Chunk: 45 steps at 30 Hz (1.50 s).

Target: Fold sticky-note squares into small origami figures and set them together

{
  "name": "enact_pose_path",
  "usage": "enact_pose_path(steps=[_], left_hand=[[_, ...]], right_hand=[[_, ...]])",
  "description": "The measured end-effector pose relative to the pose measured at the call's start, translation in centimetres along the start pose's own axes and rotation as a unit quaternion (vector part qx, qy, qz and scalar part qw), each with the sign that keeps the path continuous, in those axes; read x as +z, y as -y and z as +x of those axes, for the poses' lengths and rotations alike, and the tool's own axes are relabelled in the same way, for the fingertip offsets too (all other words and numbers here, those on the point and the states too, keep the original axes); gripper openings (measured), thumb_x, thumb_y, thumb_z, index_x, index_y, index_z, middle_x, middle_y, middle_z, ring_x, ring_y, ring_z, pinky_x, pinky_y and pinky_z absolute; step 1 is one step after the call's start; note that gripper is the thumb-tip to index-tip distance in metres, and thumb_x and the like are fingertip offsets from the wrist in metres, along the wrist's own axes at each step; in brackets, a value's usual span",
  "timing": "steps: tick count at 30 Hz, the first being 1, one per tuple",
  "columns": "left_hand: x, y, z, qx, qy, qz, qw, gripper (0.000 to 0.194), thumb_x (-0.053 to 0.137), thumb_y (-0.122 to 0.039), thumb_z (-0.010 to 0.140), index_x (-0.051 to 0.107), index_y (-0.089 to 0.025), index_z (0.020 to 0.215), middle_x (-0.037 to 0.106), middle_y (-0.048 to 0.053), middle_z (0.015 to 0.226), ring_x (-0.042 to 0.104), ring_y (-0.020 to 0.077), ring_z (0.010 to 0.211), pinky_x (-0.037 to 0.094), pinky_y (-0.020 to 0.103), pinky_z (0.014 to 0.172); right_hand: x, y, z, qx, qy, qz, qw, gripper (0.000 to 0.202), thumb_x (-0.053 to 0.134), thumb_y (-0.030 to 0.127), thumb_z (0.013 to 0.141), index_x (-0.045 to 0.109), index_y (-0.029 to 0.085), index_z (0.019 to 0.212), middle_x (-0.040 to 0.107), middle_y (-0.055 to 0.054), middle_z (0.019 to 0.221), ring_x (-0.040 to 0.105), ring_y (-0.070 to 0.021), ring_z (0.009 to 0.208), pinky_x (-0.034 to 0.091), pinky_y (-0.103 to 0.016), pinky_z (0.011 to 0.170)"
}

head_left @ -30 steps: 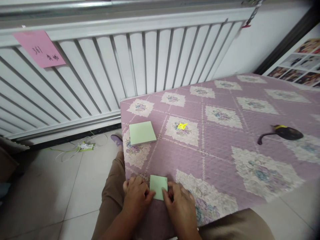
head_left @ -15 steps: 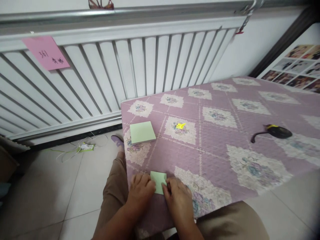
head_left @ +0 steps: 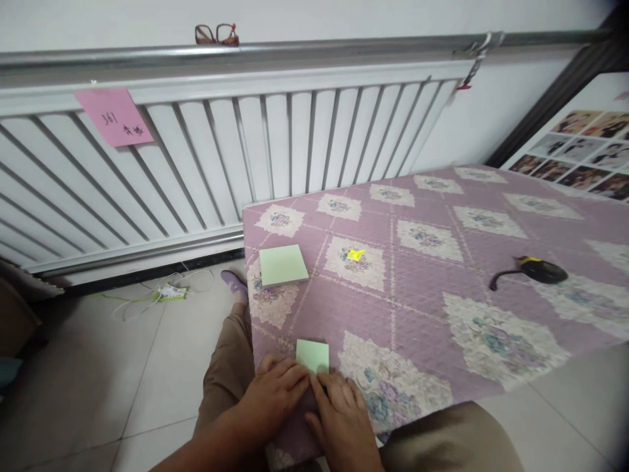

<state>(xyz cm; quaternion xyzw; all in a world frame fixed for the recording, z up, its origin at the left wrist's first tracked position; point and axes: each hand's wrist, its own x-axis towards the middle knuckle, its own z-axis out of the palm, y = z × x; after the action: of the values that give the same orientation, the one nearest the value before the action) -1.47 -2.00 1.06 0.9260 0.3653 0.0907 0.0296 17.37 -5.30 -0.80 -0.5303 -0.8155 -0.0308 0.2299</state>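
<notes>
left hand (head_left: 279,395), grip unclear, right hand (head_left: 343,413), thumb apart, both at green paper's (head_left: 313,354) near edge, closer together than before

From where I stand, the left hand (head_left: 278,393) has slid from about 9 o'clock on the small green sheet (head_left: 312,355) round to 7 o'clock, its fingers now along the near edge; the right hand (head_left: 341,406) has left the 4 o'clock side for 5 to 6 o'clock, its thumb drawn back off the paper; the two sets of fingertips have closed in on each other; the wearer's view has tipped up, bringing the glasses (head_left: 216,35) in at 11 o'clock.
</notes>
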Motion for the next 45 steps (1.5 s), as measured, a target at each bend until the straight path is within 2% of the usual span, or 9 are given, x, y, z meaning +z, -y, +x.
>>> enact_pose_path(steps=[6, 12, 17, 20, 24, 32, 38, 42, 45], left_hand=[[0.1, -0.2, -1.4, -0.033, 0.005, 0.042, 0.999, 0.030, 0.048, -0.021, 0.095, 0.054, -0.024, 0.124, 0.059, 0.004, 0.127, 0.048, 0.0199, 0.118, 0.032, 0.037, 0.100], [0.6, 0.0, -2.1, -0.038, -0.025, 0.049, 0.998, 0.028, 0.044, -0.016, 0.096, 0.058, -0.022, 0.119, 0.061, 0.003, 0.125, 0.050, 0.0195, 0.118, 0.033, 0.038, 0.101], [1.2, 0.3, -2.2, -0.019, -0.039, 0.051, 0.998, 0.029, 0.047, -0.013, 0.093, 0.057, -0.019, 0.119, 0.061, 0.005, 0.125, 0.050, 0.0198, 0.117, 0.035, 0.037, 0.100], [1.4, 0.3, -2.2, -0.017, -0.044, 0.055, 0.997, 0.029, 0.047, -0.013, 0.093, 0.058, -0.020, 0.119, 0.061, 0.006, 0.124, 0.050, 0.0200, 0.118, 0.035, 0.037, 0.100], [1.3, -0.1, -2.2, -0.041, -0.061, 0.045, 0.996, 0.028, 0.047, -0.012, 0.093, 0.058, -0.019, 0.117, 0.061, 0.007, 0.123, 0.051, 0.0201, 0.116, 0.034, 0.038, 0.100], [1.4, -0.5, -2.1, -0.117, -0.113, -0.007, 0.987, 0.030, 0.051, -0.009, 0.086, 0.062, -0.025, 0.108, 0.062, 0.006, 0.119, 0.055, 0.0226, 0.108, 0.039, 0.042, 0.094], [1.4, -1.2, -2.1, -0.173, -0.239, -0.065, 0.953, 0.036, 0.045, -0.013, 0.083, 0.054, -0.020, 0.118, 0.060, 0.009, 0.109, 0.056, 0.0225, 0.102, 0.047, 0.041, 0.088], [0.1, -2.2, -1.1, -0.134, -0.290, -0.034, 0.947, 0.035, 0.049, -0.016, 0.087, 0.051, -0.023, 0.121, 0.056, 0.009, 0.116, 0.053, 0.0231, 0.106, 0.046, 0.041, 0.090], [-0.6, -2.6, -0.7, -0.076, -0.315, -0.008, 0.946, 0.026, 0.049, -0.014, 0.089, 0.057, -0.024, 0.111, 0.058, 0.007, 0.111, 0.053, 0.0220, 0.103, 0.042, 0.040, 0.088]], right_hand=[[-1.1, -1.8, 0.0, -0.063, 0.016, -0.037, 0.997, 0.039, 0.062, 0.025, 0.076, 0.057, 0.026, 0.115, 0.068, 0.001, 0.112, 0.059, -0.0234, 0.101, 0.025, -0.043, 0.096], [-0.8, -3.1, -1.6, -0.046, -0.001, -0.056, 0.997, 0.037, 0.056, 0.023, 0.080, 0.056, 0.026, 0.117, 0.067, 0.001, 0.116, 0.057, -0.0242, 0.105, 0.029, -0.042, 0.093], [-1.1, -3.6, -1.8, 0.061, -0.011, 0.022, 0.998, 0.018, 0.049, 0.032, 0.089, 0.060, 0.025, 0.101, 0.068, -0.003, 0.106, 0.060, -0.0233, 0.100, 0.040, -0.038, 0.086], [-1.0, -3.3, -0.4, 0.147, -0.028, 0.066, 0.987, 0.025, 0.047, 0.043, 0.090, 0.059, 0.024, 0.101, 0.068, -0.005, 0.098, 0.062, -0.0239, 0.093, 0.043, -0.039, 0.080], [-0.2, -2.0, 2.0, 0.199, -0.066, 0.049, 0.977, 0.037, 0.046, 0.054, 0.087, 0.059, 0.023, 0.102, 0.067, -0.008, 0.103, 0.059, -0.0285, 0.100, 0.039, -0.045, 0.084], [0.2, -1.4, 2.5, 0.163, -0.042, 0.052, 0.984, 0.011, 0.055, 0.032, 0.082, 0.059, 0.024, 0.075, 0.063, -0.006, 0.113, 0.053, -0.0283, 0.109, 0.031, -0.049, 0.091], [-1.2, -1.1, 1.6, 0.118, -0.073, 0.024, 0.990, 0.013, 0.052, 0.019, 0.080, 0.060, 0.025, 0.071, 0.060, -0.006, 0.119, 0.043, -0.0311, 0.121, 0.020, -0.059, 0.100], [-1.2, 0.3, 0.9, 0.097, -0.067, 0.035, 0.992, 0.024, 0.047, 0.006, 0.076, 0.061, 0.026, 0.075, 0.060, -0.002, 0.123, 0.041, -0.0285, 0.124, 0.013, -0.060, 0.104], [-0.6, 1.0, 0.2, 0.086, -0.077, 0.042, 0.992, 0.028, 0.044, 0.003, 0.076, 0.060, 0.026, 0.073, 0.061, 0.000, 0.123, 0.043, -0.0255, 0.123, 0.009, -0.059, 0.106]])
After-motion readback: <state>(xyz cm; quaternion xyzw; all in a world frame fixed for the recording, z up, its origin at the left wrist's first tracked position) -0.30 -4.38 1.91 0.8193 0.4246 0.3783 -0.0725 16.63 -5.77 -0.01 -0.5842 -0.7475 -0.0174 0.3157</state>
